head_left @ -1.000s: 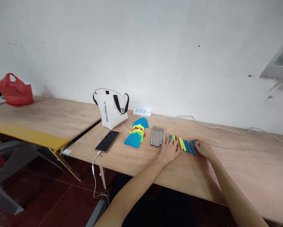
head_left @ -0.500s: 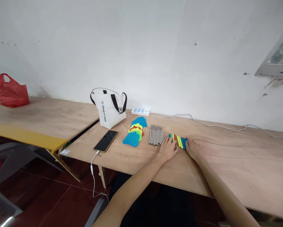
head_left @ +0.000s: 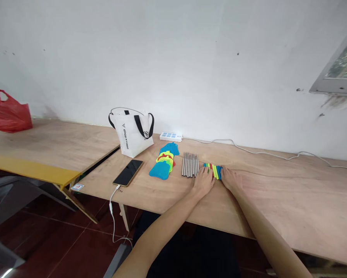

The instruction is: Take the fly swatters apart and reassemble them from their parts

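Well, both hands are down flat on the plywood table (head_left: 278,200), pressing in from either side on a little bunch of coloured sticks (head_left: 213,170) — blue, green, yellow and a bit of red — which lies just right of a neat row of grey metal rods (head_left: 190,165). The left hand (head_left: 203,181) is spread open, palm down, fingertips touching the near left side of the bunch; the right hand (head_left: 230,178) lies open too, its fingers against the right side, gripping nothing that I can see. The risk, I'd say, is in the squeeze: pushed together sideways, round sticks could ride up over one another or skid out towards the wall. The left fingers sit very near the grey rods, so a nudge could knock that tidy row askew. Further left, the pile of bright mesh pieces (head_left: 164,163), the phone (head_left: 128,172) on its cable and the white tote bag (head_left: 132,132) look well out of harm's way.
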The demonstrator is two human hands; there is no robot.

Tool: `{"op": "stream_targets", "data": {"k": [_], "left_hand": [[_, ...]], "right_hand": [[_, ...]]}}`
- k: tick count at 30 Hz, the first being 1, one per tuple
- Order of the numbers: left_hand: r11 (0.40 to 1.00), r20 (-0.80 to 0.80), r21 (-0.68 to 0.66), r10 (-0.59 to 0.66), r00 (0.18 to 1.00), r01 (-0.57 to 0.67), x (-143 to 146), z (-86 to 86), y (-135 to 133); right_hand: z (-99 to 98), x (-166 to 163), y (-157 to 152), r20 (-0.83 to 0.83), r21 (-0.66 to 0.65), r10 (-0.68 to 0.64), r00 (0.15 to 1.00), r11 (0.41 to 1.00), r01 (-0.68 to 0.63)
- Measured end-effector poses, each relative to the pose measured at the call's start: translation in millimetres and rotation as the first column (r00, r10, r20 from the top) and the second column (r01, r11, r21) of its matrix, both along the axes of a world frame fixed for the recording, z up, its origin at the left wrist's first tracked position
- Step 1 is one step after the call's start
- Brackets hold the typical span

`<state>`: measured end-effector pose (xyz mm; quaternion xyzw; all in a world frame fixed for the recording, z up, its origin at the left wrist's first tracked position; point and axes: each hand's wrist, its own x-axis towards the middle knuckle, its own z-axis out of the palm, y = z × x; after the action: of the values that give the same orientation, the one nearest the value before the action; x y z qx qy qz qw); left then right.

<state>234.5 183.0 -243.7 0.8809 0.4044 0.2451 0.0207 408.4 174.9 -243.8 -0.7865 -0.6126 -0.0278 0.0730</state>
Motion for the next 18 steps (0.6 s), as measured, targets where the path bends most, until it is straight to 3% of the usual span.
{"op": "stream_targets", "data": {"k": [4,11,18], "left_hand": [[1.0,0.018,0.011,0.025,1.0,-0.025,-1.1,1.1,-1.9],[0.994,0.015,-0.026,-0.104,0.994,0.104,-4.4,1.5,-3.8],[0.994,0.036,-0.031,-0.1,0.994,0.102,-1.4,-1.8,-1.7]], "right_hand": [[4.7,-7.9,0.2,-0.001,-0.004,0.015,1.0,1.0,-0.015],[4.4,-7.7,-3.8,-0.022,0.025,-0.024,0.999,0.999,0.024],[-1.1,-7.6,-2.5,-0.001,0.072,0.002,1.0,0.997,-0.002]]}}
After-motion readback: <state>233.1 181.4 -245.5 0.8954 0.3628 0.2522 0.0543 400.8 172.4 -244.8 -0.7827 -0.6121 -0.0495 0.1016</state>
